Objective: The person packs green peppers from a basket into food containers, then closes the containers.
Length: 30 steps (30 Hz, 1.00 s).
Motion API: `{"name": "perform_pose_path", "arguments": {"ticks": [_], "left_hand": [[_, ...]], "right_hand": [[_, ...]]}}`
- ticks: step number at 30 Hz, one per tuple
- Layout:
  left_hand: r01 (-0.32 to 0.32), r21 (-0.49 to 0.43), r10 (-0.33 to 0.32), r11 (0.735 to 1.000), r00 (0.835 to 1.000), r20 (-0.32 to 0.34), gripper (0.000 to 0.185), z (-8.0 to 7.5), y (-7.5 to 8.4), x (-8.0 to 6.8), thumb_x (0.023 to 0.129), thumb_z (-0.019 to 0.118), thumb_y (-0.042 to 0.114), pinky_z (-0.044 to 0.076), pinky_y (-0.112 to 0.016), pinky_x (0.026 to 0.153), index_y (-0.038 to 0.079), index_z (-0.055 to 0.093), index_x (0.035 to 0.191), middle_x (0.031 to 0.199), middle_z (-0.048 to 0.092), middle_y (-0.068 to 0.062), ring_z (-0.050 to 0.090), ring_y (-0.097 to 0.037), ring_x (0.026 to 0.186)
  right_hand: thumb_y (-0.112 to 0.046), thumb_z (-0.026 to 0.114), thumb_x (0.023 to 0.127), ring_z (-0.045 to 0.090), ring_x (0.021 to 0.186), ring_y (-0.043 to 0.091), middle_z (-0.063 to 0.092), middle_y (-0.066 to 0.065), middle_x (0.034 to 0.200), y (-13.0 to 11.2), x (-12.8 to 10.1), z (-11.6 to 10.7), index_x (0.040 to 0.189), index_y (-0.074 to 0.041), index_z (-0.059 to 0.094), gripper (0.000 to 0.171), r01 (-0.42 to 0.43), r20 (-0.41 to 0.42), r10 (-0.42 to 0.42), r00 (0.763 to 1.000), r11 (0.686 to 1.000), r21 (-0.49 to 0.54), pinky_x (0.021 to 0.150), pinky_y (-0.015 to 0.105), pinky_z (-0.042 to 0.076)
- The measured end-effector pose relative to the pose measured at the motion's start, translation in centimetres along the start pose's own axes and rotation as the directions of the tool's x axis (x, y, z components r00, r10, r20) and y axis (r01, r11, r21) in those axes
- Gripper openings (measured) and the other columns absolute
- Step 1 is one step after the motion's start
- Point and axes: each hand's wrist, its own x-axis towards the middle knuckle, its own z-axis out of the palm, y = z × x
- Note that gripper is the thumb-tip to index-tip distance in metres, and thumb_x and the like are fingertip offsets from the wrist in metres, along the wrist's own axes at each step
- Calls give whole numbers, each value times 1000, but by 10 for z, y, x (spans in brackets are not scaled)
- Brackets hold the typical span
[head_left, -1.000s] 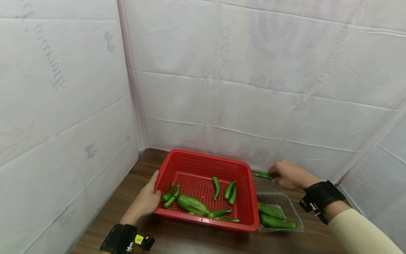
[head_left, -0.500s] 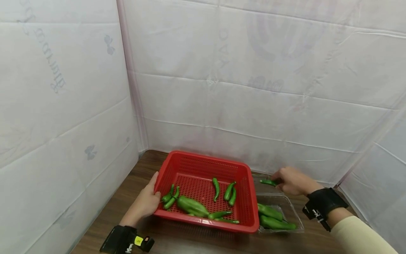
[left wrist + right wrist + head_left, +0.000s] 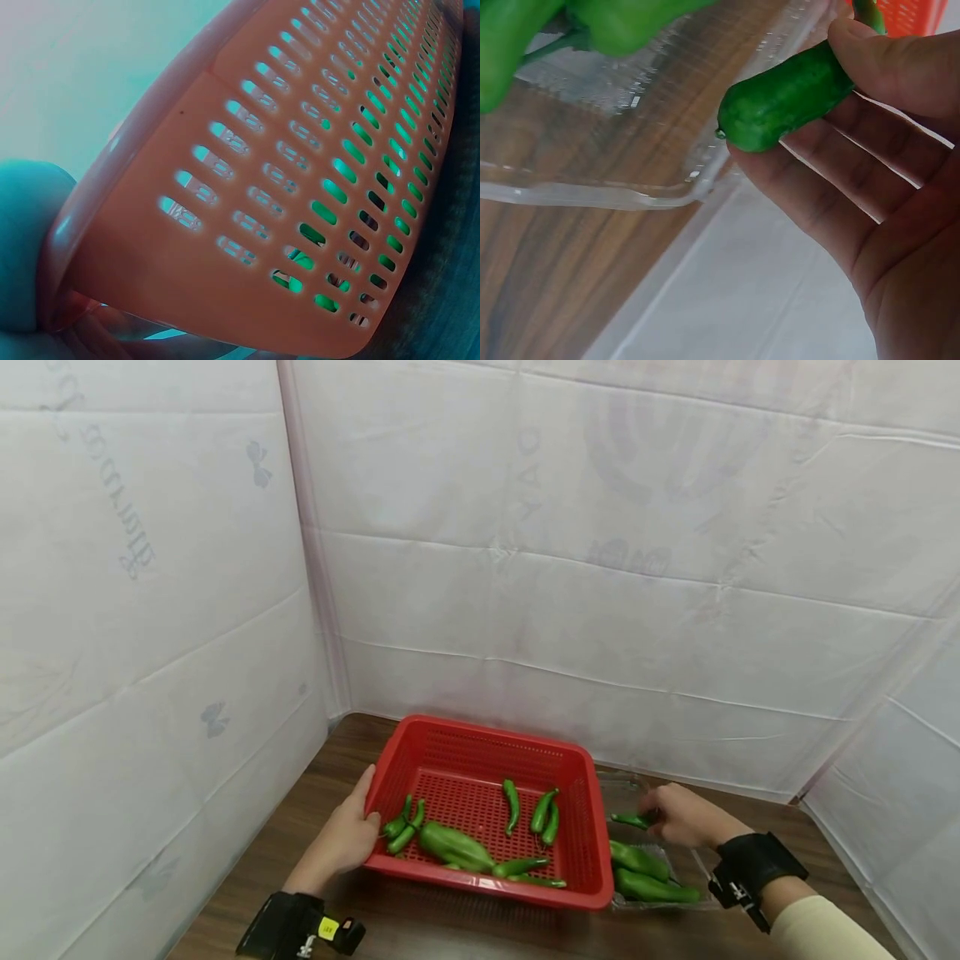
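My left hand (image 3: 341, 837) grips the left rim of a red perforated plastic basket (image 3: 495, 742). Close up in the left wrist view, the basket's wall (image 3: 135, 247) fills most of the frame, with green showing through its slots. Between thumb and fingers, my right hand (image 3: 686, 816) pinches a small green chili pepper (image 3: 780, 97) above the far part of a clear plastic container. Inside the basket lie several small chilies (image 3: 512, 806) and a large pale green pepper (image 3: 453, 847). Larger green peppers (image 3: 652, 887) sit in the container (image 3: 592, 196), right of the basket.
A brown wood-grain table (image 3: 787, 893) carries everything. White printed sheets (image 3: 600, 610) hang behind it and at both sides. The basket partly hides the container's left side.
My right hand has come nearer along the container with the chili still pinched, from near the back sheet to above the container. My left hand and the basket have not moved.
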Motion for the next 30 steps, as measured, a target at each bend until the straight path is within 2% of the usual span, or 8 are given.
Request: {"name": "perform_pose_path", "arguments": {"ticks": [4,8,11,14,16,18,22,30], "left_hand": [[-3,0,3,1000,1000,-2,73,1,-1,0,106,40,3,37,-68,117,4,0,167,166,29,-32,40,-49,149],[-13,3,13,1000,1000,-2,73,0,-2,1,106,40,2,38,-67,116,3,1,167,165,30,-33,42,-49,148],[-13,3,13,1000,1000,-1,73,0,-2,1,106,40,3,38,-67,116,3,1,167,165,30,-33,42,-48,148],[-7,2,7,1000,1000,-1,73,0,-2,1,106,41,3,37,-67,116,3,1,167,166,30,-32,41,-49,149],[-5,3,5,1000,1000,-3,73,0,-2,0,106,41,3,37,-68,116,3,1,167,166,29,-32,40,-49,149],[-6,4,6,1000,1000,-4,73,0,-1,0,106,41,3,37,-68,116,3,1,167,166,29,-32,40,-49,149],[-11,-1,11,1000,1000,-5,73,0,-1,0,105,41,2,37,-67,116,3,1,167,166,29,-33,41,-49,148],[-4,-10,4,1000,1000,0,73,0,0,0,106,40,2,36,-67,117,4,1,168,166,28,-32,40,-49,149]], "right_hand": [[4,73,84,47,66,-3,66,-8,77,7,-2,7,83,-20,71,24,2,4,-2,1000,1000,11,60,23,44],[3,74,85,58,71,-1,74,1,83,12,-5,12,90,-13,77,17,-4,23,3,1000,1000,28,62,25,51],[4,74,84,56,69,-2,72,-1,81,13,-6,15,91,-11,78,17,2,27,-3,1000,999,44,60,24,48],[7,71,84,37,60,-3,51,-12,67,14,-6,18,82,-8,73,15,0,28,-2,1000,998,70,56,22,35],[8,70,84,28,58,-1,37,-13,65,15,-5,20,77,-6,68,16,2,27,-4,1000,997,82,55,22,27],[8,69,84,24,58,-1,29,-13,66,15,-5,21,75,-6,65,17,-1,24,-1,1000,996,88,55,22,24],[7,71,84,26,58,-2,33,-14,66,14,-5,22,75,-11,66,20,6,17,-7,1000,998,70,55,22,25],[2,75,83,31,59,-2,42,-15,66,11,-3,23,78,-14,70,18,-6,18,5,1000,1000,18,55,22,29]]}}
